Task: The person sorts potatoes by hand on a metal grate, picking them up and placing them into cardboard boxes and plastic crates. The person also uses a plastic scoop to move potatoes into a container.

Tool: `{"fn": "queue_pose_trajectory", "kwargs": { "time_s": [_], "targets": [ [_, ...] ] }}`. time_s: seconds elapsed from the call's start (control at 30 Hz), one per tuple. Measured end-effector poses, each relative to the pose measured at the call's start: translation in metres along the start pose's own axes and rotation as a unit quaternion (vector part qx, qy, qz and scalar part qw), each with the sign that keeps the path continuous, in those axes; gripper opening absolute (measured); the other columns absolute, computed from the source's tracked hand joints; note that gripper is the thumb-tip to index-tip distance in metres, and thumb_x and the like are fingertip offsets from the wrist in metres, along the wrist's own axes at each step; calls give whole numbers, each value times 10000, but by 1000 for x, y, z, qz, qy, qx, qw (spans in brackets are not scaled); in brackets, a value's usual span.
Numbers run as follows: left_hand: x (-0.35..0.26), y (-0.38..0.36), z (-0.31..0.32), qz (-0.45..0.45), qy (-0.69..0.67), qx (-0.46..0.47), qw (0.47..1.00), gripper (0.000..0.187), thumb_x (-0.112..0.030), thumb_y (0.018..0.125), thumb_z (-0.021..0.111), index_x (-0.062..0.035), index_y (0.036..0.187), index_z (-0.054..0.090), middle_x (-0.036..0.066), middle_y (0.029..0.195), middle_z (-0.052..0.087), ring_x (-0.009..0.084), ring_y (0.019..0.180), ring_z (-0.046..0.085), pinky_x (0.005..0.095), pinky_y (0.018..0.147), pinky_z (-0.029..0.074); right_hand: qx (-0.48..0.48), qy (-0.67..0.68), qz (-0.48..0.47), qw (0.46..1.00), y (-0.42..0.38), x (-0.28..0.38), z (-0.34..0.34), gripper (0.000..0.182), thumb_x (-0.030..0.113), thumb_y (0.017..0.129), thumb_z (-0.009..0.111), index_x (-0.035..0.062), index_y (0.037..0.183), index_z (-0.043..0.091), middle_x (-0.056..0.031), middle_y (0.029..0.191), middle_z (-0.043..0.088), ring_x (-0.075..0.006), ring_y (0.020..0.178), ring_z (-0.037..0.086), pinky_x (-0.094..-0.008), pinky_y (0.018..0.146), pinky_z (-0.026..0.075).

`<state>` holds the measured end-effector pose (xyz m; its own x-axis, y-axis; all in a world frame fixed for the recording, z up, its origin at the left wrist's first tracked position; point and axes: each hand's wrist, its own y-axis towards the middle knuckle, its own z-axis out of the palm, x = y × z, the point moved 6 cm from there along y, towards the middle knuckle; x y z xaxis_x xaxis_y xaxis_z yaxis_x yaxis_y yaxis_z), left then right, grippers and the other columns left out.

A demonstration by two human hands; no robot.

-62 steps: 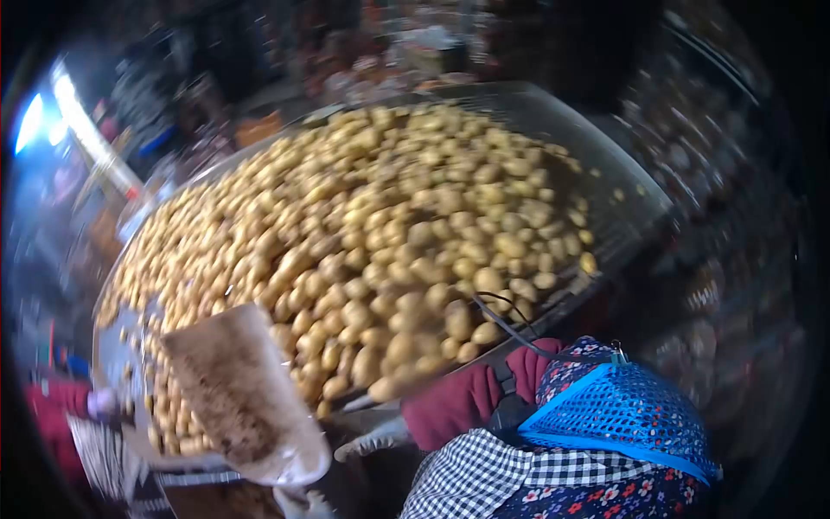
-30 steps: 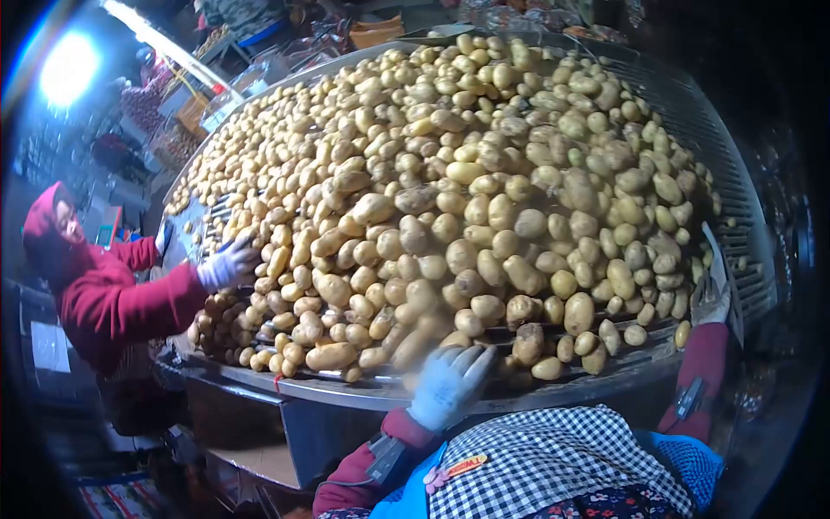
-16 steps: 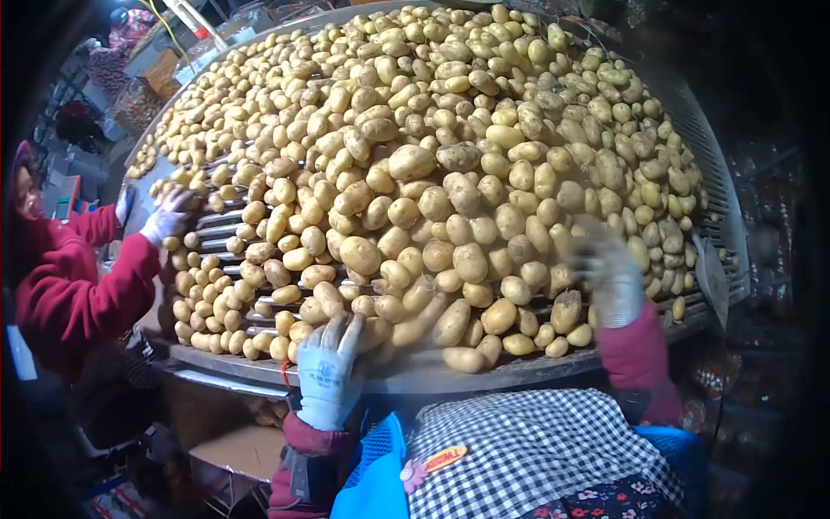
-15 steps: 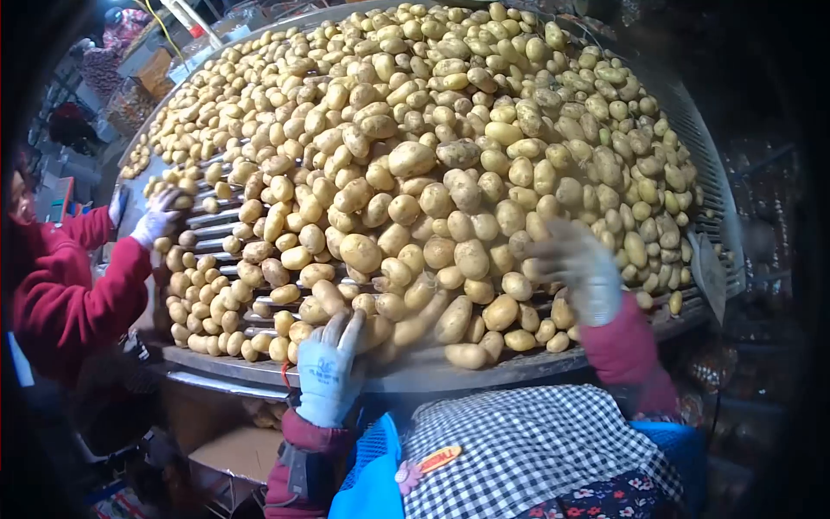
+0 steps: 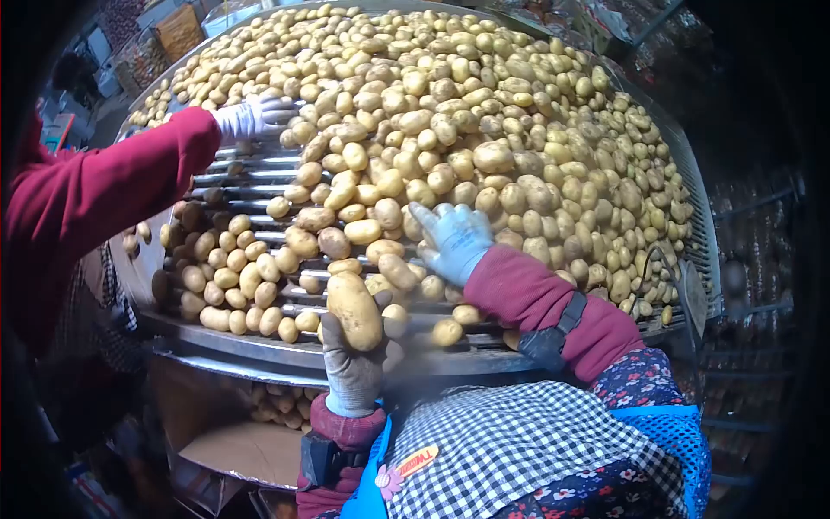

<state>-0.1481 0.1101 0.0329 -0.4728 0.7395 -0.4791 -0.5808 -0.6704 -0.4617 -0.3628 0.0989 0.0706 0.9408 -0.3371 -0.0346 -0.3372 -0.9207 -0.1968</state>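
My left hand, in a grey-palmed work glove, is closed around a large potato at the table's front edge, palm side toward me. On the near slope of the potato pile lies my right hand, in a pale blue glove. Its fingers are stretched out and touch potatoes, with nothing visibly gripped. Below it, a smaller potato rests on the slats; another sits beside my left hand.
A co-worker's white-gloved hand reaches in from the left onto the pile. Metal rollers show between potatoes at the left. Under the table, a cardboard box has potatoes behind it. A metal rim bounds the front.
My left hand now holds a large potato, palm up. My right hand has moved left across the pile. The co-worker's arm reaches farther in, and more rollers are bare at the left.
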Motion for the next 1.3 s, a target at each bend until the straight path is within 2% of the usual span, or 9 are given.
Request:
{"fn": "queue_pose_trajectory", "kwargs": {
  "time_s": [0.1, 0.23, 0.6, 0.63, 0.77, 1.13, 1.2, 1.27, 1.3],
  "targets": [
    [-5, -9, -5, -24, -72, -8, 997, 875, -708, 958, 415, 74, 1340, 504, 112, 887, 673, 173, 641, 641, 245, 449, 474, 4, 229, 7, 973, -6, -21, -3, 654, 372, 876, 695, 176, 1459, 472, -89, 1189, 623, -216, 1002, 643, -374, 780, 536],
    [-10, -19, -16, 29, -150, -16, 988, 759, -646, 982, 448, -35, 1432, 451, 153, 1201, 647, 221, 891, 687, 355, 650, 609, 143, 846, 31, 512, -37, 16, 1, 684, 410, 939, 674, 32, 1458, 438, -134, 1182, 647, -175, 1010, 673, -275, 763, 547],
    [-35, -105, -89, 97, -54, -94, 989, 726, -572, 946, 592, -9, 1390, 485, 147, 1141, 639, 212, 859, 649, 303, 639, 515, 363, 892, 54, 263, -72, 88, 13, 723, 639, 944, 535, 11, 1298, 588, -156, 1157, 690, -238, 919, 717, -357, 805, 620],
    [-34, -120, -101, 112, -55, -112, 986, 726, -572, 946, 592, -9, 1390, 485, 147, 1141, 639, 212, 859, 649, 303, 639, 515, 428, 890, 19, 159, -72, 82, 35, 706, 605, 968, 518, 28, 1374, 533, -170, 1227, 659, -239, 967, 701, -347, 793, 606],
    [-44, -218, -179, 276, -38, -384, 880, 624, -485, 969, 610, -36, 1384, 487, 131, 1147, 647, 212, 836, 648, 314, 653, 524, 335, 886, 71, 311, -74, 88, 30, 702, 484, 961, 569, 53, 1485, 392, -213, 1237, 634, -253, 909, 650, -333, 704, 545],
    [27, -404, -316, 243, 75, -740, 622, 285, -367, 932, 685, -141, 1088, 609, -1, 898, 604, 137, 705, 564, 314, 627, 511, 371, 867, 57, 328, -61, 114, 28, 754, 548, 954, 553, -16, 1435, 417, -227, 1173, 660, -239, 912, 688, -281, 697, 571],
    [69, -462, -441, 41, 301, -753, 584, 384, -345, 1024, 531, -22, 1206, 632, 115, 1043, 659, 252, 866, 638, 366, 782, 541, 400, 854, 32, 331, -60, 114, 24, 806, 624, 923, 572, 22, 1440, 430, -199, 1217, 644, -202, 866, 678, -262, 674, 563],
    [10, -413, -386, 27, 713, -607, 350, 448, -379, 1024, 512, 1, 1241, 606, 236, 1184, 642, 340, 1029, 629, 382, 905, 520, 410, 859, 33, 305, -60, 112, 27, 821, 707, 889, 561, 111, 1443, 452, -160, 1291, 609, -239, 977, 677, -383, 758, 575],
    [-14, -397, -341, -174, 549, -687, 444, 515, -360, 983, 580, 20, 1329, 542, 268, 1304, 580, 375, 1124, 603, 387, 978, 502, 398, 872, 57, 280, -61, 110, 31, 860, 739, 871, 549, 119, 1456, 432, -140, 1322, 590, -256, 1007, 677, -438, 807, 569]
  ]
}}
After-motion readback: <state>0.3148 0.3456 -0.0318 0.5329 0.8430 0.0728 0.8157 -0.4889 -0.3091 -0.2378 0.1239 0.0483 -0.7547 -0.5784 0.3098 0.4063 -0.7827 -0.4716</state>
